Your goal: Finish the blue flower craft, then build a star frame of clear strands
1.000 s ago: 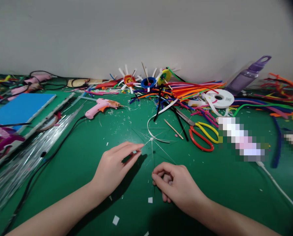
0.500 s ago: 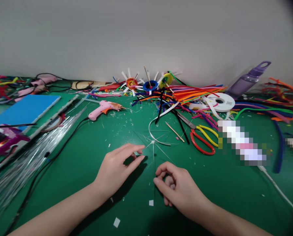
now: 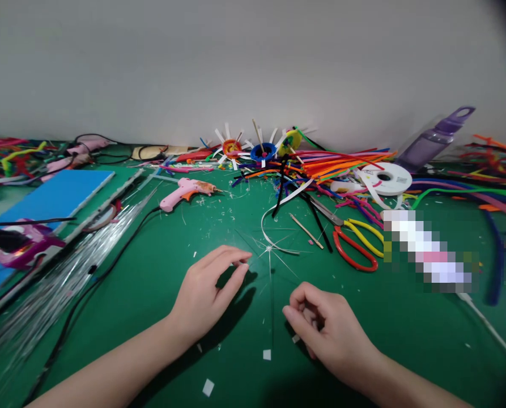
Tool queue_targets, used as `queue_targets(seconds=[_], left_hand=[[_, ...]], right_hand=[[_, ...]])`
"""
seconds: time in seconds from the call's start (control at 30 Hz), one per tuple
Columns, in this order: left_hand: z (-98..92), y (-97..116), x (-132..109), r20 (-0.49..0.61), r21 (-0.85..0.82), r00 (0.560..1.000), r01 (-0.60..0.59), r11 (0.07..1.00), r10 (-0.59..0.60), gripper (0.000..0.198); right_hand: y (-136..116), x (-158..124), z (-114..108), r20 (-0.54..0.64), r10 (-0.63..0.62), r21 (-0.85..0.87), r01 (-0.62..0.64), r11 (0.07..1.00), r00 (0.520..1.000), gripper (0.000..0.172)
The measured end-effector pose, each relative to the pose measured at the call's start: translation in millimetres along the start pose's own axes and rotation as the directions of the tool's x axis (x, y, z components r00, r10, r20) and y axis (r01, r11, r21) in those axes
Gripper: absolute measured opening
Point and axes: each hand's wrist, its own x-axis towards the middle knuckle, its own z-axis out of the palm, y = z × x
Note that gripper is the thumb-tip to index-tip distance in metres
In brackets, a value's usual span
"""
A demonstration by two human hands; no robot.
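Observation:
Thin clear strands spread like a star from a small pale centre (image 3: 269,249) on the green table. My left hand (image 3: 212,289) is beside the star's left edge, its thumb and forefinger slightly apart and nothing visible between them. Lower and to the right of the strands is my right hand (image 3: 327,323), fingers curled and thumb close to the forefinger; anything inside is hidden. A small white scrap (image 3: 296,339) shows below its fingertips. Behind the star curves a white strip (image 3: 264,221).
Red-and-yellow scissors (image 3: 354,262) and a wooden stick (image 3: 306,231) lie to the right. A pink glue gun (image 3: 180,194) is at the left, near silvery strands (image 3: 95,243). Behind are a white spool (image 3: 391,180), coloured pipe cleaners (image 3: 341,164) and a purple bottle (image 3: 429,144).
My right hand has moved away from the strands, to the right, and its fingers are more curled. The gap between my left thumb and forefinger has narrowed. The view has shifted slightly.

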Motion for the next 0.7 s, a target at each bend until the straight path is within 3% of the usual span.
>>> queue_targets(seconds=[0.2, 0.37, 0.57, 0.7], left_hand=[[-2.0, -3.9, 5.0, -0.065, 0.016, 0.998, -0.003, 1.000, 0.004, 0.017], [-2.3, -15.5, 10.7, -0.103, 0.048, 0.993, 0.058, 0.997, -0.053, 0.016], [-3.5, -35.2, 19.5, -0.168, 0.156, 0.983, 0.100, 0.983, -0.074, 0.020], [-2.1, -48.4, 28.9, -0.216, 0.261, 0.974, 0.120, 0.958, -0.063, 0.020]], right_hand=[[2.0, 0.0, -25.3, -0.231, -0.164, -0.117, 0.140, 0.983, 0.959, 0.027], [9.7, 9.7, -48.3, -0.480, -0.177, -0.145, 0.122, 0.982, 0.859, 0.030], [26.6, 27.3, -61.2, -0.614, -0.176, -0.128, 0.122, 0.984, 0.770, 0.025], [32.9, 38.7, -62.2, -0.690, -0.269, -0.209, 0.172, 0.963, 0.672, 0.020]])
